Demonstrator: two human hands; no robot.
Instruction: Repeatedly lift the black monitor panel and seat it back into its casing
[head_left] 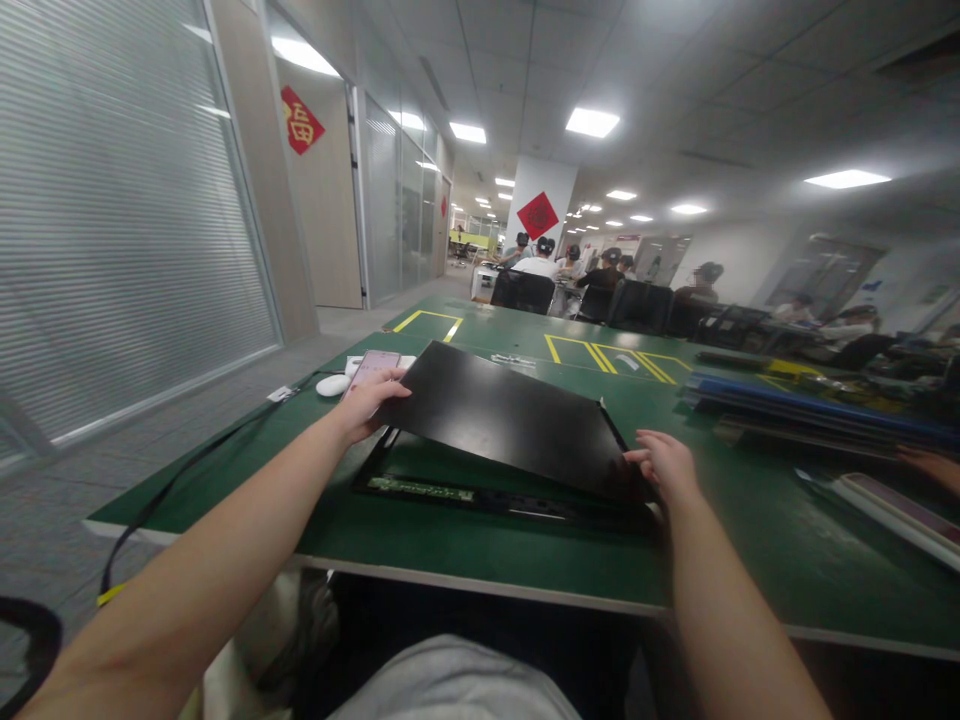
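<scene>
A flat black screen panel [495,410] is held tilted, its left end raised above the table. My left hand [373,400] grips its left edge, thumb on top and fingers underneath. At the right end my right hand [664,465] has bent fingers at the panel's edge; its thumb is hidden. Beneath the panel lies a thin black frame [555,507], partly covered by it. A green circuit board strip [420,489] shows along the frame's near side.
A phone [375,368] and a white mouse [332,385] lie beyond my left hand on the green table [465,545]. Stacked flat panels [810,410] are at the right, near another person's hand [930,467]. A black strap [187,450] crosses the left edge. Seated people are farther back.
</scene>
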